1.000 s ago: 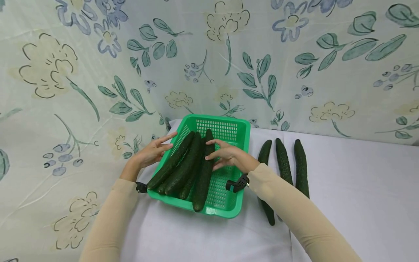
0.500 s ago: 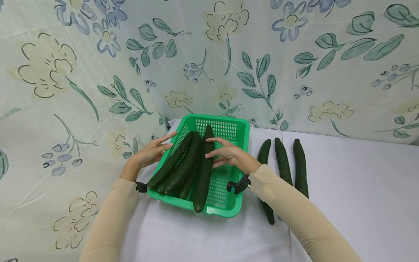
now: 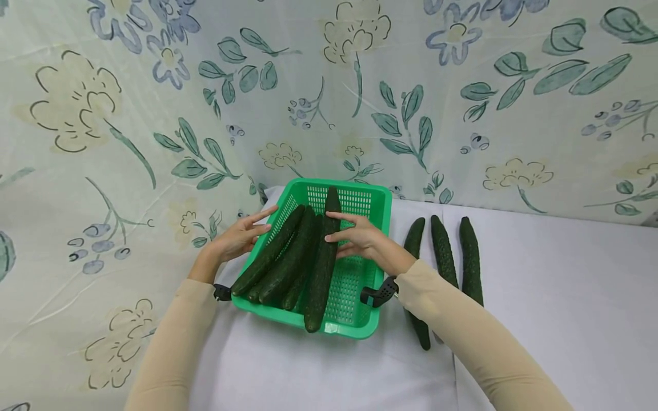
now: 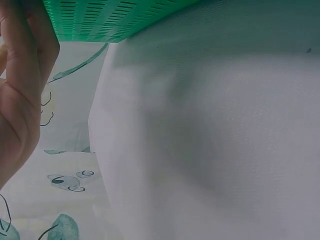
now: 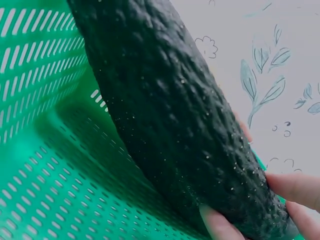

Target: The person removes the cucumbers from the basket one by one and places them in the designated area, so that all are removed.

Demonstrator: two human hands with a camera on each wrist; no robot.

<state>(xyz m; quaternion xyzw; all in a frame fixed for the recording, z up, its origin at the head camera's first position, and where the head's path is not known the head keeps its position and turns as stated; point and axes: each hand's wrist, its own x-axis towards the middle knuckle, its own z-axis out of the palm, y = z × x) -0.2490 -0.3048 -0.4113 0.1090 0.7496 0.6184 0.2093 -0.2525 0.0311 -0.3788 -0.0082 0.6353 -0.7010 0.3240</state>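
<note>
A dark green cucumber (image 3: 323, 274) slants across the green plastic basket (image 3: 360, 330), its far end raised near the back wall. My right hand (image 3: 362, 237) grips it around its upper half; in the right wrist view, fingers (image 5: 290, 187) and thumb lie on opposite sides of the bumpy cucumber (image 5: 165, 100). Several other cucumbers (image 3: 288, 262) lie together along the basket's left side. My left hand (image 3: 237, 237) is at the left rim with its fingers extended. In the left wrist view, the left hand (image 4: 20, 90) stands beside the slotted basket wall (image 4: 110, 17).
Three cucumbers lie on the white cloth right of the basket: a left one (image 3: 415, 242), a middle one (image 3: 444, 251) and a right one (image 3: 470, 260). My right forearm partly covers them. A flower-patterned cloth (image 3: 319, 103) hangs behind and at the left.
My right hand has moved slightly up and to the right, and the far end of the gripped cucumber has risen toward the basket's back rim. The left hand stays put.
</note>
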